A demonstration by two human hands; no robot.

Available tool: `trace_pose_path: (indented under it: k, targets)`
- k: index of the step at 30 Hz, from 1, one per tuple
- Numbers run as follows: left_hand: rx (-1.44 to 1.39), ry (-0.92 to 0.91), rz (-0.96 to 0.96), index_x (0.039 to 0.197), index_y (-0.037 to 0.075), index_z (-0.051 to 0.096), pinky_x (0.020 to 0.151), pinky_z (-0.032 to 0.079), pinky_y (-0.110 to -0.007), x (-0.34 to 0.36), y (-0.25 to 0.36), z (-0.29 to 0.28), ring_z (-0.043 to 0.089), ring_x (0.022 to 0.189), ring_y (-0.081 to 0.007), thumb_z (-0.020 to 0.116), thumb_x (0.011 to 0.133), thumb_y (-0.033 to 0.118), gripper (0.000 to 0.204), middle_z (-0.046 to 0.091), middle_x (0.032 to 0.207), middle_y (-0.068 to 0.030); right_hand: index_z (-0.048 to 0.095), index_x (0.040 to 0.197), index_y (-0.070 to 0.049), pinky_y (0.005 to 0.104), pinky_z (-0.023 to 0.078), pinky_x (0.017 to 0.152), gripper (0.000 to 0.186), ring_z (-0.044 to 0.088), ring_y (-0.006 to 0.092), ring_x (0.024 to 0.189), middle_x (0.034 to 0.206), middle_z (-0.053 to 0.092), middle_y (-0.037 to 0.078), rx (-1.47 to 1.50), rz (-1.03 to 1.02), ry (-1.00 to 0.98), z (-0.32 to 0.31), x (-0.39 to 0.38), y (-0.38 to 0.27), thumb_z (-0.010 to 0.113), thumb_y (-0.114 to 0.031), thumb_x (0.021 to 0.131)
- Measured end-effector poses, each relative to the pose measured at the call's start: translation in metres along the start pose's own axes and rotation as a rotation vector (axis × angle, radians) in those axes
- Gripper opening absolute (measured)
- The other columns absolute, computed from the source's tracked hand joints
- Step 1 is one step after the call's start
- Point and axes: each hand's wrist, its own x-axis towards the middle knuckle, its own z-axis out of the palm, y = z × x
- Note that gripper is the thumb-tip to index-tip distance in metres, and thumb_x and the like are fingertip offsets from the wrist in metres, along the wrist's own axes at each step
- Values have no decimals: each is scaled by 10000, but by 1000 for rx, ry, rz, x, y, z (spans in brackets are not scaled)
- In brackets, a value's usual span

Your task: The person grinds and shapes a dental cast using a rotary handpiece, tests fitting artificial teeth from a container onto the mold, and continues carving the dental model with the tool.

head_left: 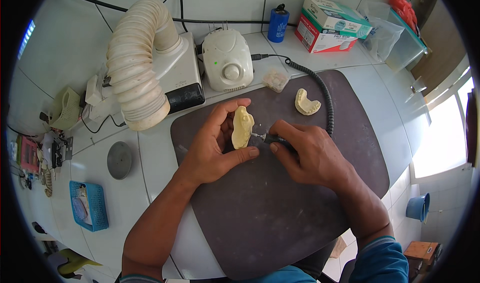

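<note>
A pale yellow plaster dental model [243, 128] is gripped between the fingers and thumb of my left hand [212, 145], tilted up on its side above the dark mat. My right hand [312, 153] is closed round a black rotary handpiece [276, 140]. Its thin metal tip points left and meets, or nearly meets, the model's right edge; I cannot tell which. A coiled black cord [324, 93] runs from the white control unit [228, 60] toward the handpiece. On the mat beyond my right hand lies a second, horseshoe-shaped dental model [306, 102] with teeth.
A ribbed suction hose [137, 58] arches at the back left. Behind the mat [270, 223] are a small clear box [276, 79], a blue cylinder [278, 24] and stacked cartons [332, 25]. A grey round dish [119, 160] and a blue basket [89, 206] sit on the left.
</note>
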Motion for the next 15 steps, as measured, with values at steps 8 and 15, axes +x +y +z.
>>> trace_pose_path:
  k: [8,15]
  targets:
    - [6,1,-7,1797,60,446,1108,554,-305,-1,0,0,606,1281,-115,972,947,-56,1006,611,1405,-13,719,1266,-23,562,572,737,226,764,501,806,918,775,248,18,3,19,1,0,1,796,-122,1078]
    - [-9,2,-21,1798,74,436,1126,565,-318,0,0,-1,619,1300,-118,978,945,-54,1019,622,1413,-18,724,1266,-22,559,570,730,224,763,496,794,910,773,246,19,-12,-5,-1,-1,0,797,-121,1079]
